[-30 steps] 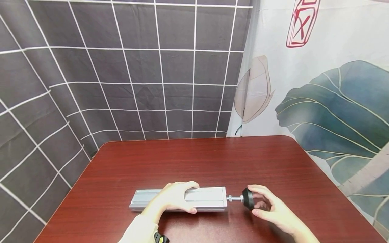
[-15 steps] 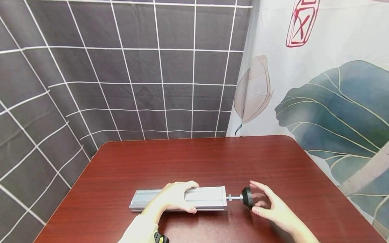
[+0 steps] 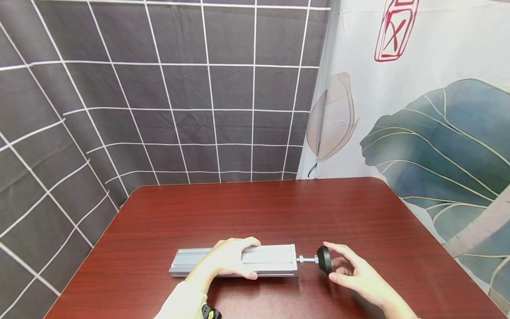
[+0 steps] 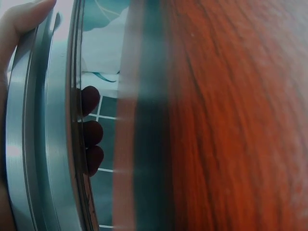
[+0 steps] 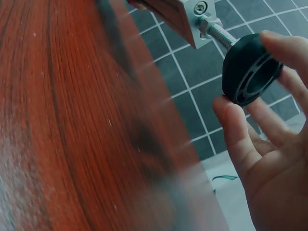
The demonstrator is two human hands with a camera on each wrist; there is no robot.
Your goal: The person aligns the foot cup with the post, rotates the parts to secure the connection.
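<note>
My left hand grips a silver aluminium profile across its middle, thumb on one side and fingers on the other. In the left wrist view, several fingertips show past the edge of the grooved profile. From its right end plate a threaded rod with hex nuts sticks out, tipped by a black round levelling foot. My right hand pinches the foot's rim between thumb and fingers; the right wrist view shows the foot's ringed hollow underside facing the palm.
The reddish-brown wooden table spreads out beyond both hands. A dark grey curtain with white grid lines hangs behind it, beside a white one with leaf prints. A black band circles the left wrist.
Half a second ago the right fingers were spread off the foot's rim; now they have come back onto it. The left hand and the profile have stayed put.
</note>
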